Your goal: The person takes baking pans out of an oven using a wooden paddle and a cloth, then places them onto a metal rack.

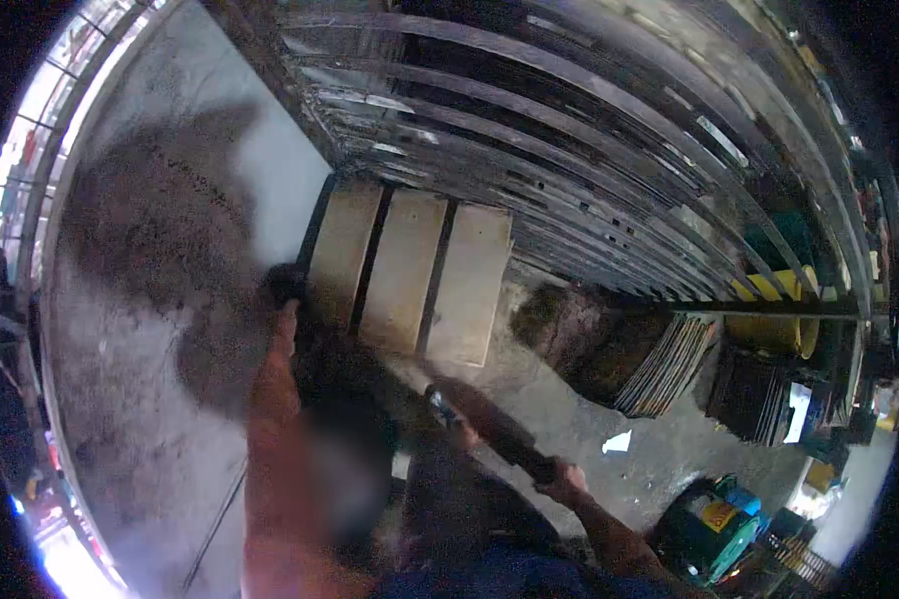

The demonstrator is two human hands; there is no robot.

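My left hand [287, 324] is raised at the end of my outstretched arm, closed round a dark object [286, 285] in front of a grey, stained surface [210, 230]. The blurred object's kind is unclear. Lower right of centre, my right hand [566, 481] grips the end of a long dark object [499, 429] that slants up to the left. Beside its far part are a small silvery piece [436, 397] and a skin-coloured patch [464, 434] too blurred to identify. A large dark blurred shape [350, 459] covers the area between my arms.
Three pale panels [405, 270] stand beyond my hands, under long dark bars [569, 150]. To the right are stacked thin sheets [669, 369], a yellow drum [779, 329] and a green machine [709, 529]. A white scrap [617, 441] lies on the floor.
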